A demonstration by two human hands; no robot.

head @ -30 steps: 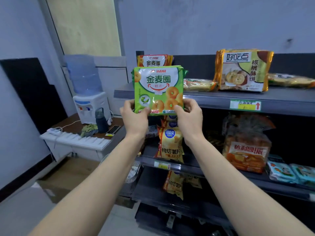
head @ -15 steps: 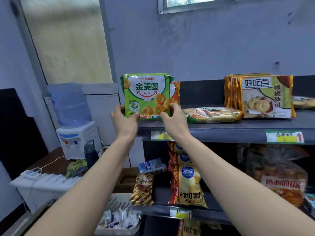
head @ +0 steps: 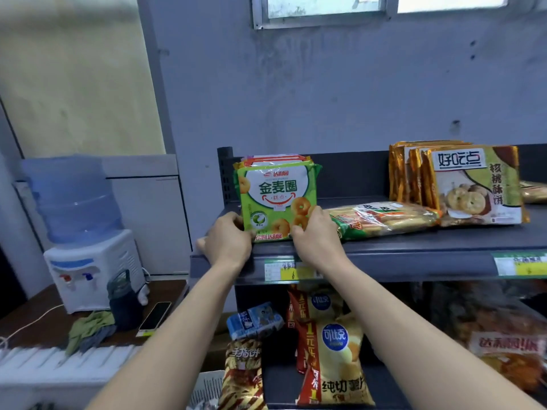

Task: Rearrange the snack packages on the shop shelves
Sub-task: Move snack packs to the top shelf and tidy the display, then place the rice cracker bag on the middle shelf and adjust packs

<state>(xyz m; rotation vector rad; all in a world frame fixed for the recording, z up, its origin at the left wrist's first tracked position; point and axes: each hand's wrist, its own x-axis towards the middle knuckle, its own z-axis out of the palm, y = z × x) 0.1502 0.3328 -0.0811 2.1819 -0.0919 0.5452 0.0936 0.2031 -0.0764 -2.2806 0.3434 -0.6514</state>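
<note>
A green ring-biscuit package (head: pixel 276 196) stands upright at the left end of the top shelf (head: pixel 414 250), in front of a red-edged package (head: pixel 275 159) of the same kind. My left hand (head: pixel 228 242) grips its lower left corner and my right hand (head: pixel 313 235) grips its lower right corner. A long clear biscuit pack (head: pixel 384 218) lies flat just to the right. Gold walnut-cookie packs (head: pixel 461 184) stand upright further right.
Below hang yellow potato-chip bags (head: pixel 334 356), a striped finger-biscuit bag (head: pixel 242 377), a small blue pack (head: pixel 254 319) and an orange cake bag (head: pixel 503 347). A water dispenser (head: pixel 83 235), a dark bottle (head: pixel 124 300) and a phone (head: pixel 155 316) stand on the desk at left.
Both hands lifted the green package from in front of the shelf and set it upright on the top shelf's left end. The view tilted upward.
</note>
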